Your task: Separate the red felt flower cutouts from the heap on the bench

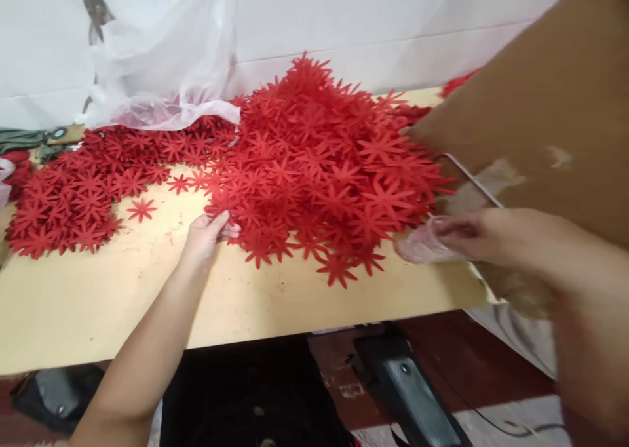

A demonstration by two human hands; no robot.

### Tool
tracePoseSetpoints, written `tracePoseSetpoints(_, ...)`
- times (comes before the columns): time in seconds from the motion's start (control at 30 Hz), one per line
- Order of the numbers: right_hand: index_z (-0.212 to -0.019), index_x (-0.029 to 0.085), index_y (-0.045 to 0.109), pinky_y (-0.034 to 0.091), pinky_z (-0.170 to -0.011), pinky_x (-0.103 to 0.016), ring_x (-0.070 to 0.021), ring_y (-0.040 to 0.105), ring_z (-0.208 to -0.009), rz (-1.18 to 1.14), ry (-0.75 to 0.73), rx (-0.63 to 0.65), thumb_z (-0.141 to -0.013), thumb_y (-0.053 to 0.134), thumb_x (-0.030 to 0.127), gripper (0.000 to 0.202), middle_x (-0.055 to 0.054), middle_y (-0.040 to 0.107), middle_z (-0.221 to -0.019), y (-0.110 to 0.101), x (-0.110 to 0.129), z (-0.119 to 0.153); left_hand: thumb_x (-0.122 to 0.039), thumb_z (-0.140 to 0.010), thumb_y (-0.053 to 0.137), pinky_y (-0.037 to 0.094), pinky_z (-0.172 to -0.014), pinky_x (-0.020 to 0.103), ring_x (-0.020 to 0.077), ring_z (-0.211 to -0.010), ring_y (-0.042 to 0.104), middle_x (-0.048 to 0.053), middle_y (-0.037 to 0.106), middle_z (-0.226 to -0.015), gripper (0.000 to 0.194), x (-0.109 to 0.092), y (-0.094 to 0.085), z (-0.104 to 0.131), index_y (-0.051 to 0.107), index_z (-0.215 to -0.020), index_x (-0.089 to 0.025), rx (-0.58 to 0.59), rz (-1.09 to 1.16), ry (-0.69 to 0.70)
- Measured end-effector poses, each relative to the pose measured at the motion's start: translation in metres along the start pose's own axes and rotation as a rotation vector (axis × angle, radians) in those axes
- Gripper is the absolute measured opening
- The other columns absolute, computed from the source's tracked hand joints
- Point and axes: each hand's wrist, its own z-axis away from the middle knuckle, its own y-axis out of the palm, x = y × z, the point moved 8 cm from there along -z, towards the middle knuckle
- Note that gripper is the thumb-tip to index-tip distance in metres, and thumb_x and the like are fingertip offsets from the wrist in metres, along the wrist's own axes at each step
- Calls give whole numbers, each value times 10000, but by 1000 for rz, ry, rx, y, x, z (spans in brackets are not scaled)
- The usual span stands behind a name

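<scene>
Left hand (209, 232) has its grip pinched on the edge of the red flower pile (319, 172), at one of the low flowers near the middle of the frame. Right hand (462, 234), at the right side, is closed on a bit of clear plastic (420, 244), right beside the pile's lower right edge.

What could go wrong? I think the flowers stick to each other by their thin points. A pull on one could drag more along, and some sit near the front edge of the tabletop (122, 303), so they could slide off to the floor. The big brown card (540, 106) at the upper right leans close over the pile and could push flowers away.

Flowers are flat, bright red, with many thin points like stars. They lie heaped high in the middle, and a flatter bunch (73, 198) spreads to the left. A white bag (162, 60) sits at the upper left.
</scene>
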Motion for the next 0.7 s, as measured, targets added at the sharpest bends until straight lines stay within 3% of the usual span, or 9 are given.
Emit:
tracePoseSetpoints(0.03, -537, 211, 705, 321, -471, -263, -83, 447, -390, 81, 62, 90, -415, 847, 102, 217, -4, 630, -469, 1, 0, 3, -233, -760, 668, 434, -495, 164, 67, -425, 576, 16, 639, -488, 244, 0, 2, -1, 579, -556, -131, 21, -20, 17)
tracePoseSetpoints(0.1, -601, 208, 710, 341, -500, -279, -98, 467, -448, 174, 116, 76, -555, 808, 161, 118, -30, 667, -562, -9, 13, 11, -257, -727, 703, 431, -488, 183, 79, -419, 572, 7, 637, -486, 236, 2, 7, -2, 568, -575, -138, 55, -47, 33)
tracePoseSetpoints(0.2, -846, 193, 720, 449, -606, -297, -135, 596, -616, -94, -82, -17, -762, 651, 238, 118, -80, 727, -814, -8, 75, 26, -270, -712, 714, 446, -503, 210, 87, -416, 559, -11, 623, -472, 230, 7, 16, -1, 550, -611, -143, 111, -87, 44)
tracePoseSetpoints(0.23, -887, 177, 711, 473, -626, -305, -146, 614, -643, -229, -160, -20, -791, 611, 279, 172, -95, 729, -845, 0, 100, 32, -263, -724, 699, 447, -508, 211, 84, -416, 552, -16, 614, -464, 228, 9, 19, 0, 543, -609, -144, 130, -107, 53)
tracePoseSetpoints(0.33, -1070, 143, 646, 521, -737, -314, -163, 658, -789, -565, -359, 205, -781, 596, 303, 334, -113, 710, -1009, 51, 178, 43, -221, -759, 647, 430, -500, 201, 69, -406, 519, -31, 584, -430, 223, 12, 26, 3, 524, -586, -151, 187, -199, 90)
tracePoseSetpoints(0.43, -926, 155, 632, 528, -732, -313, -161, 656, -743, -835, -417, 444, -732, 628, 291, 237, -67, 710, -856, 100, 232, 47, -192, -773, 617, 410, -491, 194, 60, -400, 494, -48, 553, -404, 207, 12, 24, 4, 525, -592, -156, 187, -280, 126)
tracePoseSetpoints(0.5, -771, 174, 593, 519, -667, -304, -147, 623, -628, -940, -415, 544, -735, 596, 262, 95, -17, 661, -662, 121, 249, 47, -205, -765, 627, 421, -507, 198, 61, -417, 508, -52, 562, -428, 176, 11, 17, 2, 540, -621, -155, 144, -278, 144)
tracePoseSetpoints(0.57, -700, 186, 559, 500, -615, -294, -136, 582, -560, -1011, -371, 552, -728, 578, 242, 66, 8, 609, -573, 130, 252, 42, -242, -722, 679, 445, -542, 207, 66, -463, 540, -46, 595, -488, 159, 12, 14, 0, 566, -659, -150, 140, -254, 150)
tracePoseSetpoints(0.7, -689, 183, 558, 474, -630, -281, -121, 552, -587, -1131, -273, 349, -682, 596, 210, 46, 11, 605, -622, 122, 240, 25, -315, -604, 779, 461, -577, 222, 80, -536, 577, -28, 640, -588, 267, 13, 17, -2, 606, -722, -150, 219, -254, 147)
